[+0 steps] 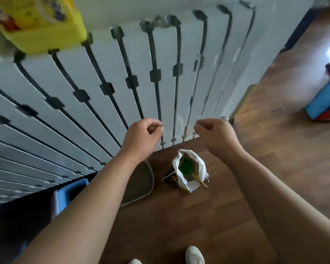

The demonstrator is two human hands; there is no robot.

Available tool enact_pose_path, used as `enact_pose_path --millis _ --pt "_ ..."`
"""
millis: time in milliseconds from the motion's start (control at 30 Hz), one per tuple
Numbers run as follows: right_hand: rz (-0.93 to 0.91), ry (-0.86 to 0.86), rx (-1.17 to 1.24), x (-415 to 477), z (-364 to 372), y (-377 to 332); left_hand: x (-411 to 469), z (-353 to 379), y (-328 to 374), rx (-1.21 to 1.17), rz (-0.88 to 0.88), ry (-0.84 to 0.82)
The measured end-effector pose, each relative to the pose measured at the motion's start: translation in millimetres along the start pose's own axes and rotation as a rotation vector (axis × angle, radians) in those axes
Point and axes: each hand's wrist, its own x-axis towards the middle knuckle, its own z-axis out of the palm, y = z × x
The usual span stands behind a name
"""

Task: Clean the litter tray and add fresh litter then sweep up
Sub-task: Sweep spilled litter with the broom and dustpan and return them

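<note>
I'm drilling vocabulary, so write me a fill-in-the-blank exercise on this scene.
The white bag stands on a ____ floor. A ____ container sits at the top of the panel fence. The person's shoes are ____.
Answers: wooden; yellow; white.

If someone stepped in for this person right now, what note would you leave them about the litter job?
Left hand and right hand: raised before the white fence, fingers curled; unclear whether they pinch anything.
Tray: on the floor below the left forearm, mostly hidden.
White bag: open on the floor beside it, a stick poking out.
Done and left: tray contents hidden, so cleaning, fresh litter and sweeping need checking.
</note>
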Motion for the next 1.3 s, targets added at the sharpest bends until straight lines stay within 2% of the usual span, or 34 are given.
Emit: enact_pose_path --millis 100,267,533,733,1000,1167,1300 --pt "0.011 0.032 -0.044 -32 -63 -34 -26 -30 63 0.009 0.033 -0.062" --pt "0.054 0.12 -0.046 -76 -134 -63 -59 -56 130 0.036 0.096 -0.125" --pt "0.145 0.372 -0.004 -162 -204 -81 -105 -62 197 0.0 0.274 -0.254" --pt "0.284 0.574 0.096 -242 -230 -68 -148 -41 226 -0.039 0.39 -0.413" --pt "0.424 0.809 0.116 -367 -266 -36 -228 12 279 -0.033 0.593 -0.675" --pt "0.542 0.974 0.151 -453 -289 -4 -302 52 320 0.031 0.794 -0.839" --pt "0.62 1.067 0.215 -524 -303 22 -368 86 343 0.037 0.875 -0.973"
